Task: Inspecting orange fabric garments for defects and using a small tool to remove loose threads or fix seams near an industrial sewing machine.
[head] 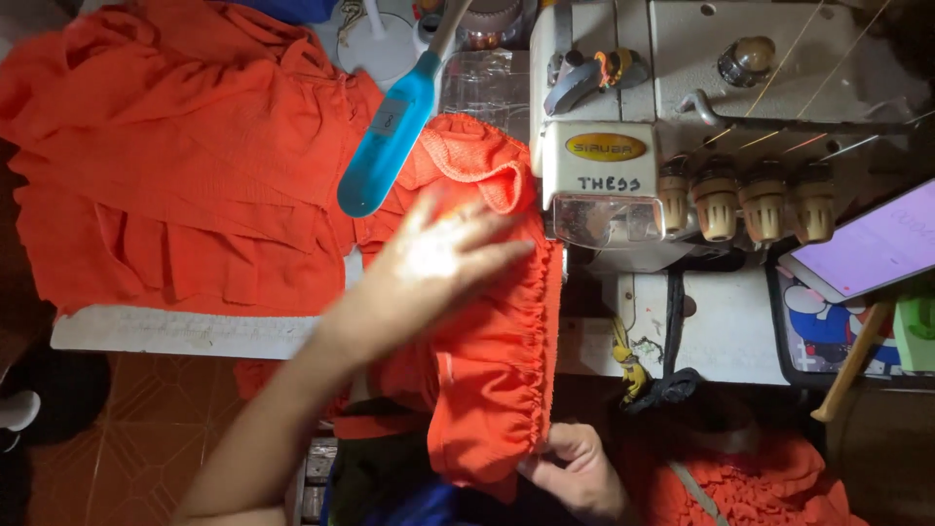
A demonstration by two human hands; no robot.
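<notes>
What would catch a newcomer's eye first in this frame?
The bright orange fabric dominates, heaped across the left of the table and running under the left hand, which presses flat on a gathered piece at the centre. The right hand pinches that piece's ruffled edge at the bottom. To the right stands a white sewing machine, with a blue lamp head angled above the cloth.

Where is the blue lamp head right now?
In the head view, the blue lamp head hangs upper centre over the orange fabric, just left of the sewing machine and above the left hand.

Motion-blurred left hand (429,263); right hand's fingers (545,466) partly tucked behind gathered orange fabric (497,370).
</notes>
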